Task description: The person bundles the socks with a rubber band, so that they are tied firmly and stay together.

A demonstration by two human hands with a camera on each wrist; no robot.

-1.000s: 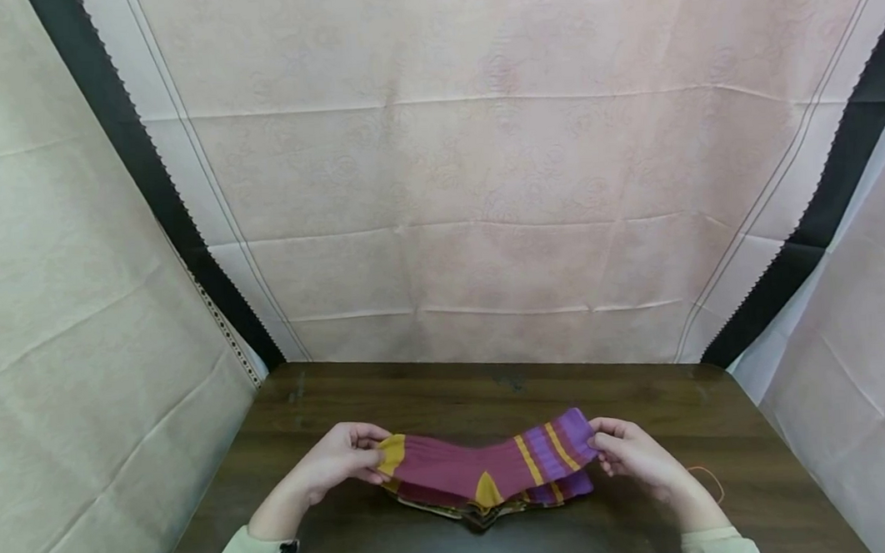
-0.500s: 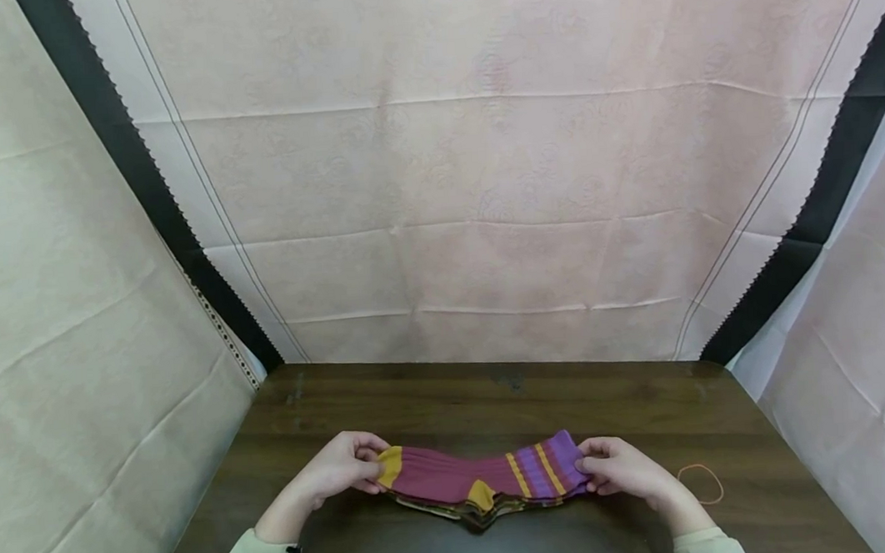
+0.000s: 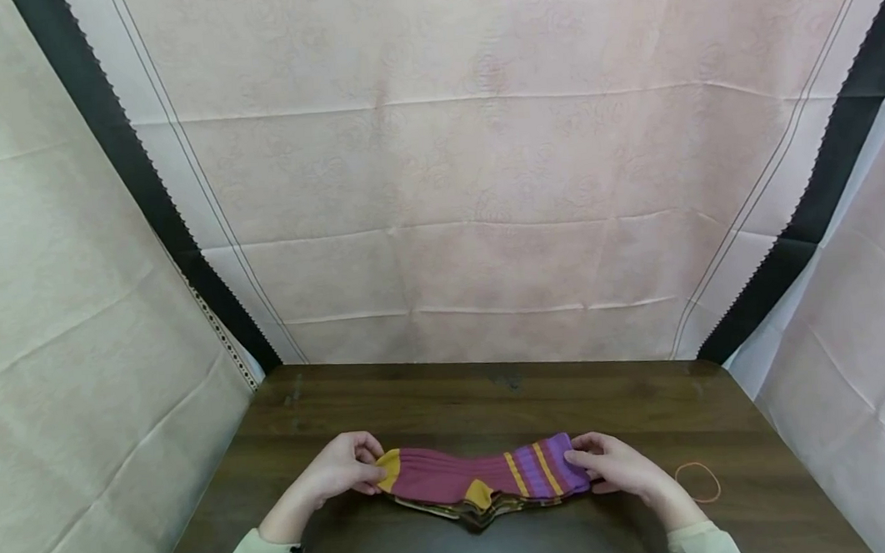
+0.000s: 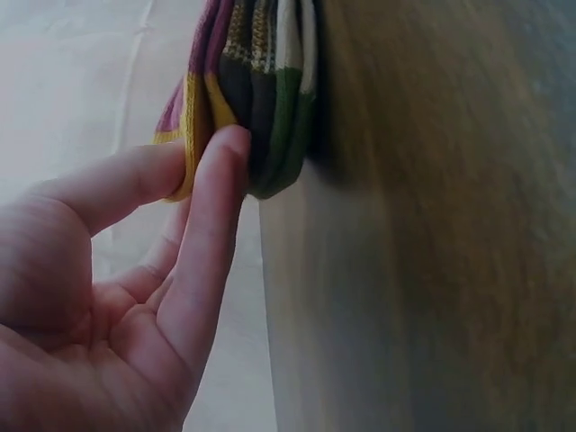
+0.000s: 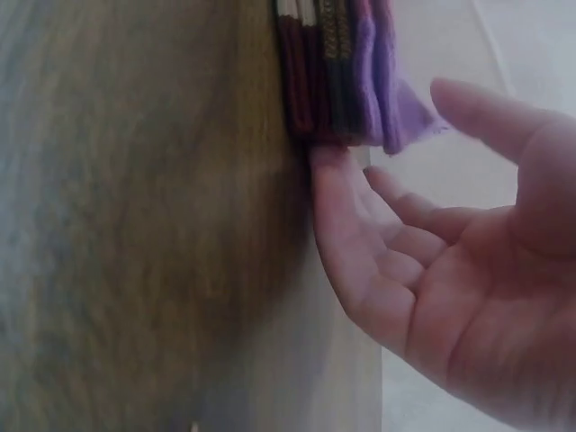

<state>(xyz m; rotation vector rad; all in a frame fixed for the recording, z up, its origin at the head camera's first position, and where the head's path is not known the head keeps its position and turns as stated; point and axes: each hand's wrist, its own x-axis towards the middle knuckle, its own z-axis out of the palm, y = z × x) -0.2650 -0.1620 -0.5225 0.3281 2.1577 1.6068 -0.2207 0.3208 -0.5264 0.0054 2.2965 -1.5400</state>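
A maroon sock point(image 3: 445, 475) with yellow toe and heel and a purple striped cuff lies flat on top of a stack of folded socks point(image 3: 479, 521). My left hand point(image 3: 345, 467) pinches its yellow toe between thumb and fingers. In the left wrist view, dark and green-toed socks point(image 4: 290, 126) lie beneath it. At the cuff end is my right hand point(image 3: 619, 469). Its thumb stands apart from the purple cuff point(image 5: 385, 90) in the right wrist view, while a fingertip touches the lower end of the stack. The stack's inner layers are mostly hidden in the head view.
To the right of the stack, a thin orange loop, like a rubber band point(image 3: 694, 464), lies on the dark wooden table point(image 3: 389, 396). Pale fabric walls point(image 3: 485, 224) rise behind and at both sides of the table.
The maroon sock has come down onto the stack and lies aligned with it. My right hand has let go of the cuff. The rubber band now shows fully beside my right wrist.
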